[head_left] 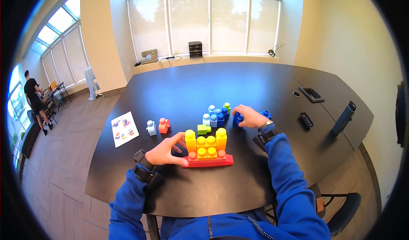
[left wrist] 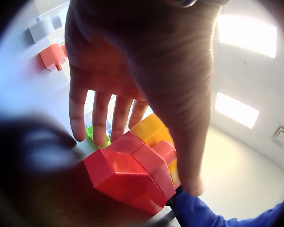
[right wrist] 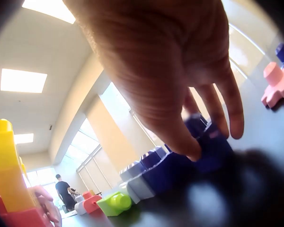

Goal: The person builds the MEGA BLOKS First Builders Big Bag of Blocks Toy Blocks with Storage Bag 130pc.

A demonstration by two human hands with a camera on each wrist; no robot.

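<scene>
Left hand (left wrist: 137,61) beside red base (head_left: 208,163), long axis crosswise

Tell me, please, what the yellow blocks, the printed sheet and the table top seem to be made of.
Yellow blocks: probably moulded plastic, smooth and slightly glossy, given their even colour and rounded studs.
Printed sheet: paper or card, finish unclear; it looks thin and flat, with coloured pictures.
Table top: perhaps dark laminate, semi-gloss, since window light spreads over it as a soft sheen.

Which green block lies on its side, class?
The near green block, behind the yellow blocks: its stud points sideways, while the far green block stands stud up.
</scene>
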